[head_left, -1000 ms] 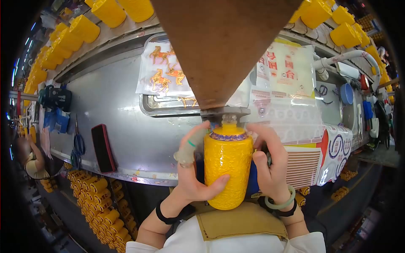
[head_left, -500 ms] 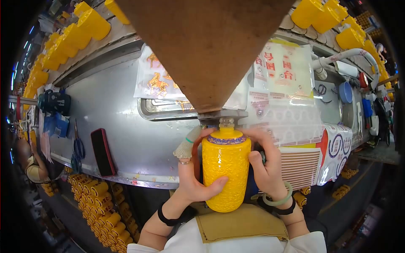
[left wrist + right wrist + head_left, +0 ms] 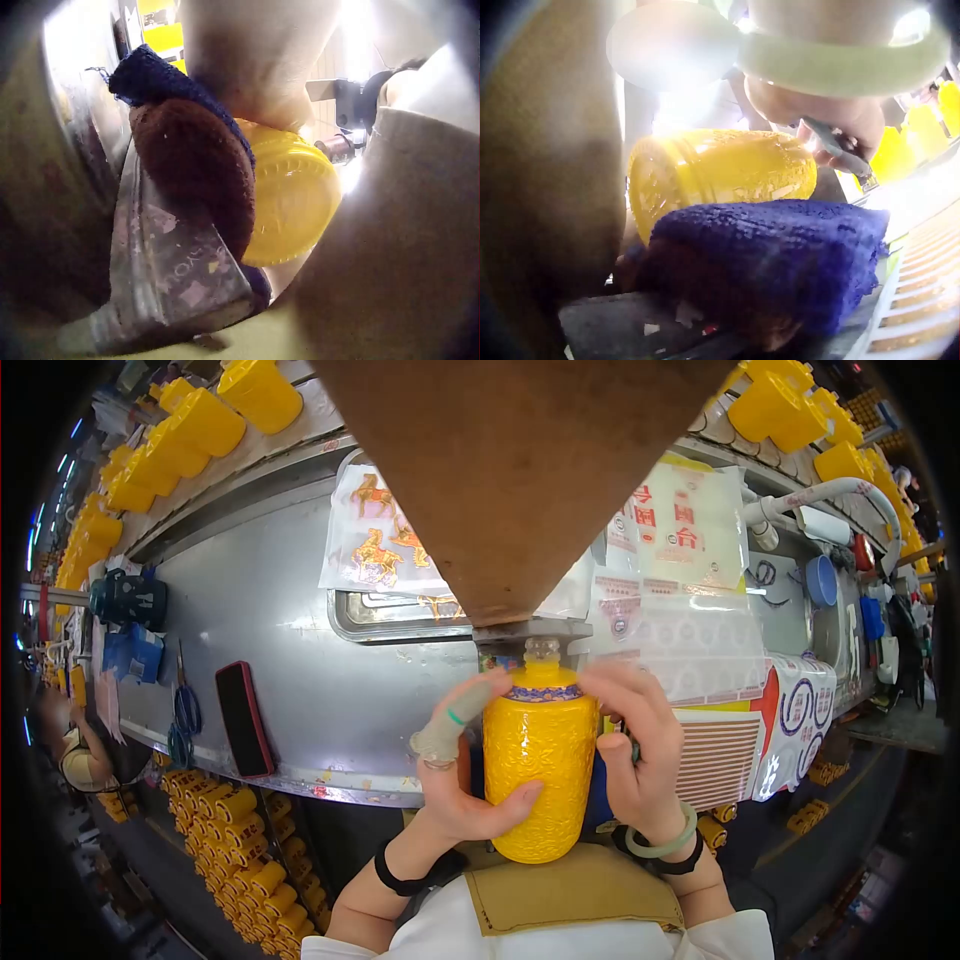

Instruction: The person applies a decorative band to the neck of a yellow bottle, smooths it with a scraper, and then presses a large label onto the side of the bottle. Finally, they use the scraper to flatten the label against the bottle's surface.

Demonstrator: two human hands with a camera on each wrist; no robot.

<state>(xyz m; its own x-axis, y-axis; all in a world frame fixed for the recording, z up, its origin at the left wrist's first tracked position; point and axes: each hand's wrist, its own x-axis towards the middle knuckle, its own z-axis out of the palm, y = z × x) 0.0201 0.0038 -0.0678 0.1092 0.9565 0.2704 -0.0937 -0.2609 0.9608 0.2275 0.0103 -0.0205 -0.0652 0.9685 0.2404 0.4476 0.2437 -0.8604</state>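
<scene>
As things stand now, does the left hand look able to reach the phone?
Probably yes: the metal tabletop between the left hand and the phone looks free, though that hand holds the yellow bottle.

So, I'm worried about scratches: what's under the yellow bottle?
Blue cloth, with a flecked metal support below it. The cloth hides the underside of the bottle, so contact can't be seen.

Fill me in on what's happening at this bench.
Someone has a yellow bottle lying on its side, neck pointing away from them. The left hand grips it, thumb along the body. The right hand, by the bottle's shoulder, holds something grey I can't make out. A patterned band circles the shoulder.
</scene>
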